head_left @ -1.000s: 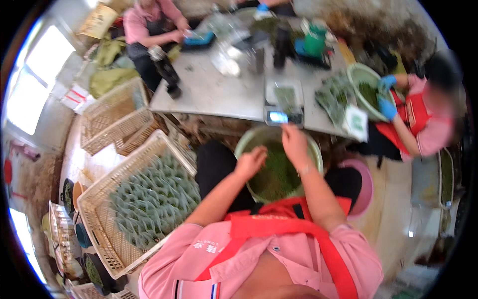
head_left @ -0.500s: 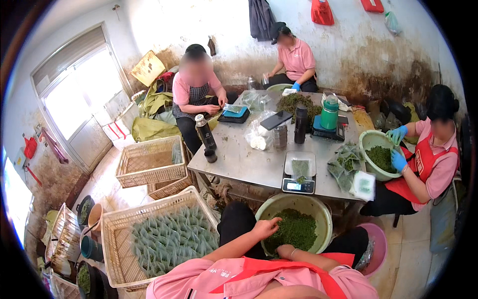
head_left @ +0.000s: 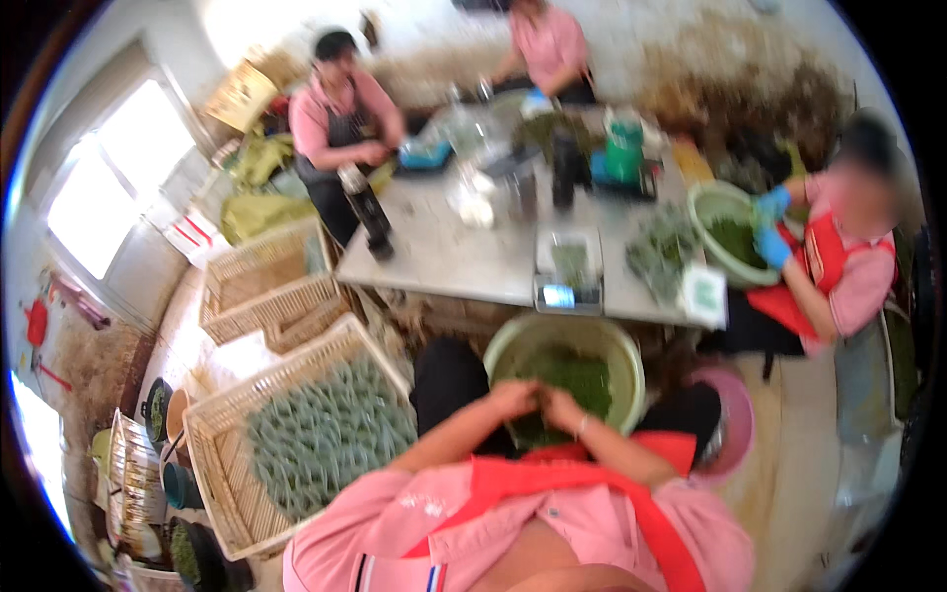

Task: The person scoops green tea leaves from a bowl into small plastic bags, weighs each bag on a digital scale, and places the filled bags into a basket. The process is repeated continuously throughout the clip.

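Note:
A pale green basin [head_left: 636, 360] sits between my knees, holding small green buds or peppercorn-like grains [head_left: 584, 383]. Over its near left part my left hand [head_left: 515, 399] and my right hand [head_left: 562, 407] meet, fingers drawn in and closed. Blur hides whatever is between them. Beyond the basin, on the metal table's edge, a digital scale [head_left: 562, 295] bears a small clear bag of greens [head_left: 569, 260]. To my left a cream plastic crate [head_left: 222, 493] holds rows of filled clear bags [head_left: 326, 434].
The metal table [head_left: 454, 266] carries a thermos [head_left: 366, 212], a dark bottle [head_left: 565, 170], a green jar [head_left: 622, 148] and bags of greens [head_left: 659, 243]. A gloved co-worker [head_left: 838, 257] works at another basin on the right; two more people sit across. A pink tub [head_left: 738, 424] stands by my right leg.
My right hand has come up out of the greens and met my left hand, which moved slightly nearer. The view has shifted, so the scene sits higher and further left.

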The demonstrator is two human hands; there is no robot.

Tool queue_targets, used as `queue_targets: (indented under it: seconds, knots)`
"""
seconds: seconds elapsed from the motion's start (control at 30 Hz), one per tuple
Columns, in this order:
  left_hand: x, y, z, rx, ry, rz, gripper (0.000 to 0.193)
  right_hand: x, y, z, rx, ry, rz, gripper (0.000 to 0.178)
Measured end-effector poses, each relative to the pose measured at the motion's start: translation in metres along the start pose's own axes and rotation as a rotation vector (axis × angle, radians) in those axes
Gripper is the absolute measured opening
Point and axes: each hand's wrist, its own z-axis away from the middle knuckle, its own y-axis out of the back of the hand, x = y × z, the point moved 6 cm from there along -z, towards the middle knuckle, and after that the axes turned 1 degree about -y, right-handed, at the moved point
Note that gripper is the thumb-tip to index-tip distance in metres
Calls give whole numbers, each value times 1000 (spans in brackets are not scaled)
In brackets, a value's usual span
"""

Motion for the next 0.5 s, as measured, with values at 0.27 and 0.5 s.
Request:
queue_targets:
  seconds: [0.27, 0.5]
  knots:
    - [-5, -34, -1, -147, 149, 829, 25, -50, 59, 19, -23, -511, -671, 3]
    - [23, -7, 5, -100, 120, 485, 20, -53, 73, 30, 144, -466, -841, 3]
